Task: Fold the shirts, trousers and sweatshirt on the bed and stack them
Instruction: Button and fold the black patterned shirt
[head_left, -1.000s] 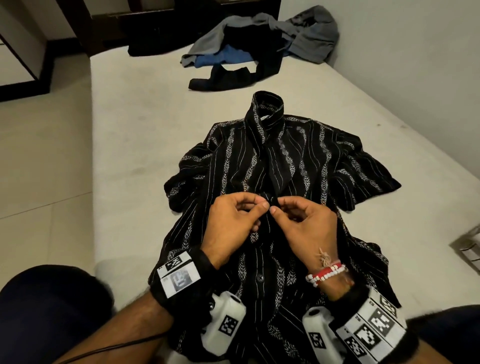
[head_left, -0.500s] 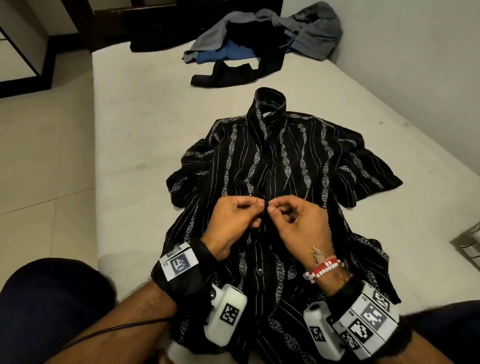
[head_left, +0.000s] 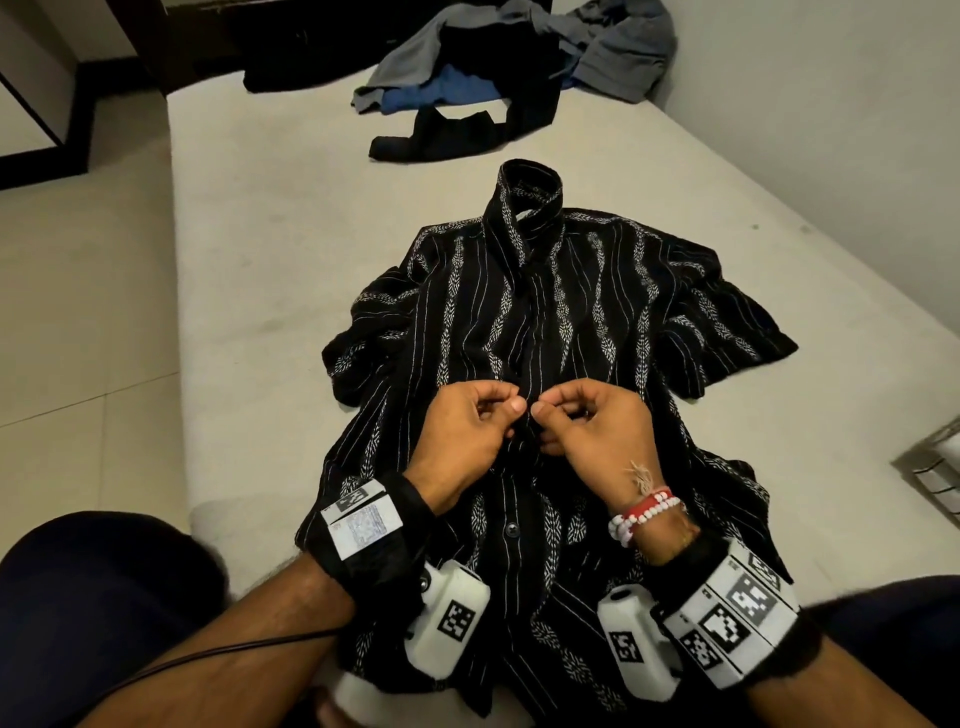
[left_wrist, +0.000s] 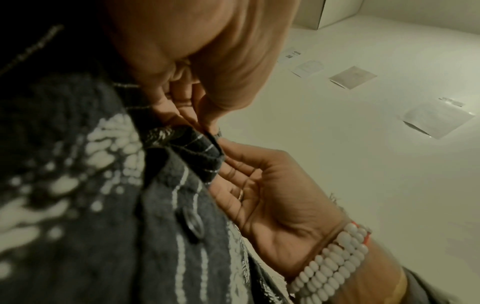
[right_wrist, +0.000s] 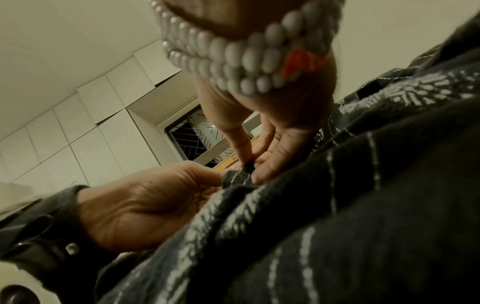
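A black shirt with white stripes lies face up on the bed, collar pointing away from me. Both hands meet at the middle of its button placket. My left hand pinches the placket edge between thumb and fingers, and my right hand pinches the facing edge. In the left wrist view the left hand holds a fold of the shirt against the right hand. In the right wrist view the right hand and left hand grip the same bit of shirt. A fastened button shows lower down.
A heap of unfolded clothes, grey, blue and black, lies at the far end of the bed. A wall runs along the right side, tiled floor along the left. A small metal object sits at the right edge.
Both hands stay pinched at the same spot on the placket, with only small finger movements. The view has shifted slightly.
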